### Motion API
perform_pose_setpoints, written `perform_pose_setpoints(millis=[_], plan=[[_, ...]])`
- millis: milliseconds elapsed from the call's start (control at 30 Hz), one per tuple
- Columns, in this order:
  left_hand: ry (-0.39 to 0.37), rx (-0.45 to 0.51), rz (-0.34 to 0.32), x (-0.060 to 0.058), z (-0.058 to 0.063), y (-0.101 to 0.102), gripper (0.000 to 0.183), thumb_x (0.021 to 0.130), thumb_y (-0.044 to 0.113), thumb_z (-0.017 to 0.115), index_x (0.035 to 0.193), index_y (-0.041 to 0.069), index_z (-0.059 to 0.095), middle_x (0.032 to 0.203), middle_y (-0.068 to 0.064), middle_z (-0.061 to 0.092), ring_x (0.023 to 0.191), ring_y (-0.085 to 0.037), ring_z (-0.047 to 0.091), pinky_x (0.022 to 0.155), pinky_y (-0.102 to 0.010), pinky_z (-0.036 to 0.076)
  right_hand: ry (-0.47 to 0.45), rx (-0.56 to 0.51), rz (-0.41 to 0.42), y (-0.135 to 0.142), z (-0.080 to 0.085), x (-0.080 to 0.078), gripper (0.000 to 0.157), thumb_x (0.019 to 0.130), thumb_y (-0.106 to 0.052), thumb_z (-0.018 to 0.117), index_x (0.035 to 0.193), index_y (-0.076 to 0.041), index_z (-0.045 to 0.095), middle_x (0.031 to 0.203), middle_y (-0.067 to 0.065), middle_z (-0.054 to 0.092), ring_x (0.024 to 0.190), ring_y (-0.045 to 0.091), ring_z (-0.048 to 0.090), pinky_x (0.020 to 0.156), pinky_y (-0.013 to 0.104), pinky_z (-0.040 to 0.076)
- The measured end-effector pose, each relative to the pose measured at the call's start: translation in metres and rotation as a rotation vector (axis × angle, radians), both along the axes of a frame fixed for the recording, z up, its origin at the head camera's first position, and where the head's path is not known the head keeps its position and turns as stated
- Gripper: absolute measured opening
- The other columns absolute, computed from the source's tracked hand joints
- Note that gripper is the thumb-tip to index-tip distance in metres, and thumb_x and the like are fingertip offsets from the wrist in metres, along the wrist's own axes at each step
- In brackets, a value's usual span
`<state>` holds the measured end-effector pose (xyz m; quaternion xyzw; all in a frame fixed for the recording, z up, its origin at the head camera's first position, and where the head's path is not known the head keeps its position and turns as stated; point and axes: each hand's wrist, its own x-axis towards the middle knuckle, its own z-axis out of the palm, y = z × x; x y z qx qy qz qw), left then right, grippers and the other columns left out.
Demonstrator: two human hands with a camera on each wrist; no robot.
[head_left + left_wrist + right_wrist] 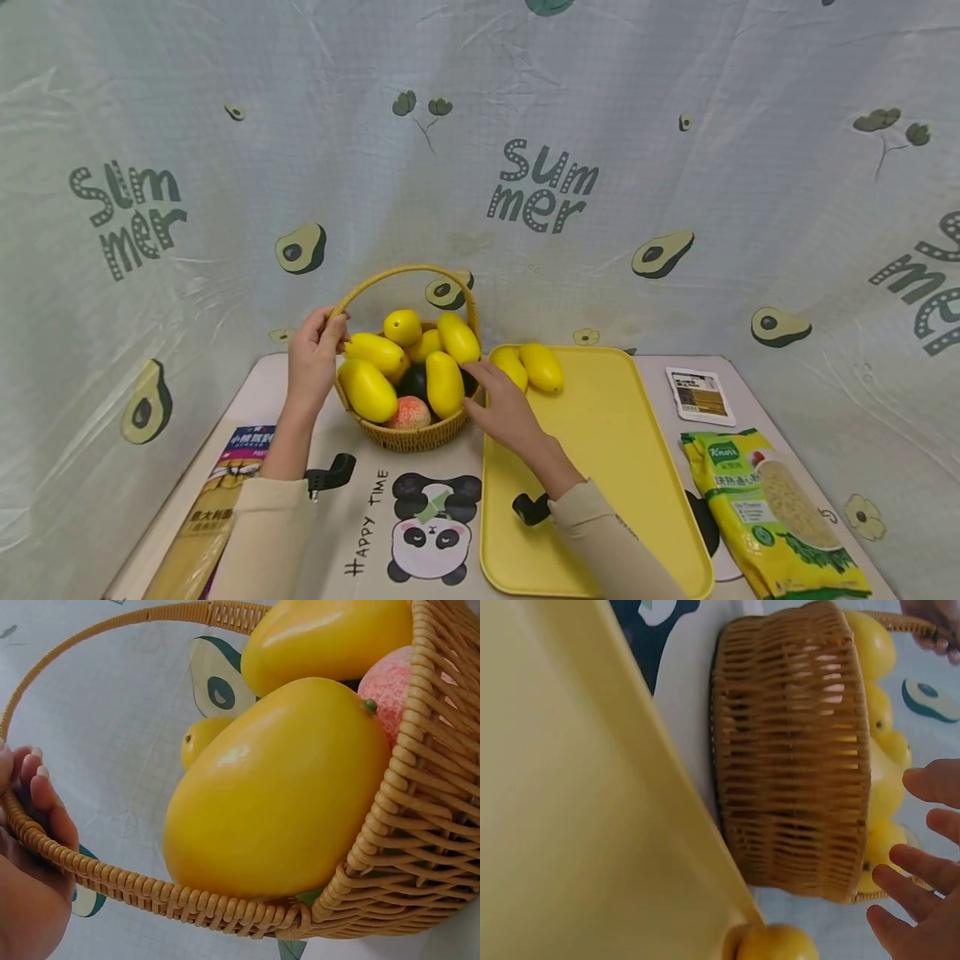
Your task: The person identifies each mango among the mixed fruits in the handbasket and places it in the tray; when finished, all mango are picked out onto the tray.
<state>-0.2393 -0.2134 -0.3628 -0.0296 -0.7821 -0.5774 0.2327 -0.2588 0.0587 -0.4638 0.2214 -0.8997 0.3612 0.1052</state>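
Observation:
A wicker basket (412, 437) with a tall arched handle holds several yellow mangoes (367, 392), a pink peach (408, 413) and a dark fruit (413, 382) partly hidden between them. My left hand (313, 346) grips the left side of the handle; in the left wrist view the fingers (46, 791) curl round the wicker. At the basket's right rim is my right hand (506, 408), fingers spread and nothing between them, close beside a mango (886, 784). Two more mangoes (542, 367) lie at the far left corner of the yellow tray (577, 467).
Left of the basket lies a pasta packet (202, 508), partly under the left sleeve. Beyond the tray's right edge are a yellow-green Knorr bag (772, 508) and a small white sachet (701, 396). A patterned curtain (480, 167) hangs close behind the basket.

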Motion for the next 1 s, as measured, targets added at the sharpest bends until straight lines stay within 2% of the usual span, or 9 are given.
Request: perform_pose_setpoints(millis=[167, 300, 433, 600, 700, 833, 1000], plan=[[0.007, 0.063, -0.016, -0.003, -0.006, -0.003, 0.033, 0.104, 0.021, 0.051, 0.121, -0.005, 0.06, 0.087, -0.01, 0.056, 0.081, -0.021, 0.055, 0.074, -0.015, 0.051, -0.042, 0.02, 0.031, -0.012, -0.002, 0.002, 0.056, 0.092, -0.027, 0.069, 0.145, -0.019, 0.05, 0.146, 0.004, 0.053, 0.134, 0.023, 0.052, 0.11, 0.042, 0.045], [0.022, 0.102, -0.013, -0.015, -0.018, -0.009, 0.033, 0.103, 0.021, 0.052, 0.124, -0.003, 0.062, 0.085, -0.004, 0.058, 0.083, -0.023, 0.057, 0.074, -0.015, 0.052, -0.089, -0.002, 0.01, -0.019, -0.006, 0.0, 0.06, 0.092, -0.029, 0.069, 0.147, -0.02, 0.048, 0.148, 0.004, 0.051, 0.134, 0.022, 0.051, 0.112, 0.041, 0.044], [0.029, 0.094, 0.002, -0.023, -0.028, -0.013, 0.033, 0.104, 0.023, 0.052, 0.127, 0.003, 0.063, 0.087, 0.0, 0.059, 0.084, -0.02, 0.058, 0.077, -0.014, 0.051, -0.115, -0.016, -0.019, -0.025, -0.008, -0.001, 0.066, 0.092, -0.03, 0.069, 0.15, -0.018, 0.043, 0.151, 0.005, 0.048, 0.136, 0.024, 0.05, 0.113, 0.042, 0.042], [-0.011, 0.06, 0.007, -0.021, -0.035, -0.016, 0.035, 0.105, 0.024, 0.049, 0.136, 0.01, 0.059, 0.097, -0.004, 0.063, 0.089, -0.014, 0.059, 0.085, -0.016, 0.048, -0.114, 0.016, -0.048, -0.031, -0.009, -0.002, 0.068, 0.092, -0.032, 0.069, 0.152, -0.016, 0.04, 0.151, 0.006, 0.048, 0.138, 0.025, 0.047, 0.116, 0.043, 0.04], [-0.021, 0.058, 0.014, -0.019, -0.041, -0.018, 0.038, 0.105, 0.027, 0.05, 0.14, 0.014, 0.055, 0.101, 0.0, 0.064, 0.093, -0.011, 0.061, 0.089, -0.014, 0.047, -0.095, 0.044, -0.077, -0.036, -0.012, -0.004, 0.068, 0.091, -0.033, 0.068, 0.151, -0.016, 0.041, 0.151, 0.005, 0.049, 0.138, 0.026, 0.046, 0.117, 0.044, 0.038], [-0.007, 0.074, 0.022, -0.016, -0.046, -0.018, 0.04, 0.104, 0.03, 0.052, 0.141, 0.016, 0.054, 0.101, 0.007, 0.064, 0.096, -0.01, 0.062, 0.091, -0.009, 0.047, -0.072, 0.06, -0.111, -0.042, -0.014, -0.008, 0.072, 0.089, -0.037, 0.07, 0.151, -0.016, 0.041, 0.148, 0.006, 0.052, 0.137, 0.028, 0.048, 0.117, 0.045, 0.036], [0.027, 0.061, 0.038, -0.013, -0.05, -0.019, 0.038, 0.103, 0.031, 0.052, 0.138, 0.016, 0.056, 0.104, 0.008, 0.065, 0.097, -0.007, 0.062, 0.092, -0.008, 0.046, -0.068, 0.059, -0.135, -0.05, -0.012, -0.011, 0.077, 0.087, -0.042, 0.069, 0.152, -0.015, 0.038, 0.144, 0.008, 0.056, 0.134, 0.027, 0.052, 0.122, 0.049, 0.028]])
